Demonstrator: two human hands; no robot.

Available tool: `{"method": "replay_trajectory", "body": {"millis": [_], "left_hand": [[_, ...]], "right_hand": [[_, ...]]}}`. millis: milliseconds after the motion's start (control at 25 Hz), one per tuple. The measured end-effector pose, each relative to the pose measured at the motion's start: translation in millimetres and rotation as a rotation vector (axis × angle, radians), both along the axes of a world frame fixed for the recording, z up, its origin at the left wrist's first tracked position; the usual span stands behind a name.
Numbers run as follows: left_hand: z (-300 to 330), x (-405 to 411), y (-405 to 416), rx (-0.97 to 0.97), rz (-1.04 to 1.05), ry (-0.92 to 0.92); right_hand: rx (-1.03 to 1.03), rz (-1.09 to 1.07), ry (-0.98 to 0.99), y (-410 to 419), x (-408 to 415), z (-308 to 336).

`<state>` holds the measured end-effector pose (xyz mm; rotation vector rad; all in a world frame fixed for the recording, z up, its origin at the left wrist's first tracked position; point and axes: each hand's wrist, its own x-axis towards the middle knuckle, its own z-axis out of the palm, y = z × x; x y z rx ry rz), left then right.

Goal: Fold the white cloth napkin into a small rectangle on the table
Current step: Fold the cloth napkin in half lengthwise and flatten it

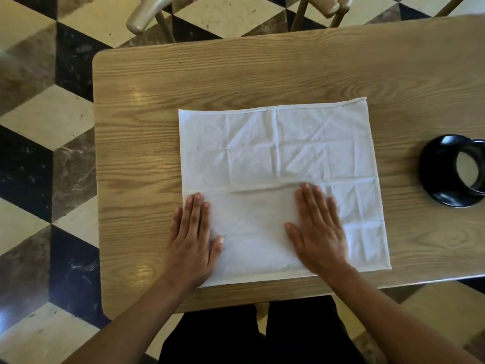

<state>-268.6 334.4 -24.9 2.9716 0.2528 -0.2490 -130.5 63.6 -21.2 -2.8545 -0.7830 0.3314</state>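
Note:
The white cloth napkin lies spread flat on the wooden table, creased, its near edge close to the table's front edge. My left hand rests palm down on the napkin's near left corner, partly on the bare wood, fingers together and flat. My right hand lies palm down on the napkin's near middle, fingers flat. Neither hand grips the cloth.
A black round holder with a pale opening stands at the table's right edge, apart from the napkin. A wooden chair stands beyond the far edge. Checkered floor lies to the left. My dark-clothed legs show below the table.

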Motion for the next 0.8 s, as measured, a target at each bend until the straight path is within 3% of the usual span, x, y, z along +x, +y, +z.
{"method": "replay_trajectory", "body": {"millis": [240,400,480,640,800], "left_hand": [[3,1,-1,0.004,-0.003,0.002],[3,1,-2,0.009,-0.007,0.003],[2,1,-2,0.014,-0.002,0.004],[0,1,-2,0.002,0.003,-0.014],[0,2,-4,0.01,0.003,-0.028]], "right_hand": [[-0.03,-0.232,0.074,-84,38,7],[-0.007,-0.326,0.085,-57,30,16],[0.061,-0.233,0.09,-7,11,21],[0.206,0.151,0.068,96,-45,10],[0.165,0.231,0.057,121,-55,0]]}}
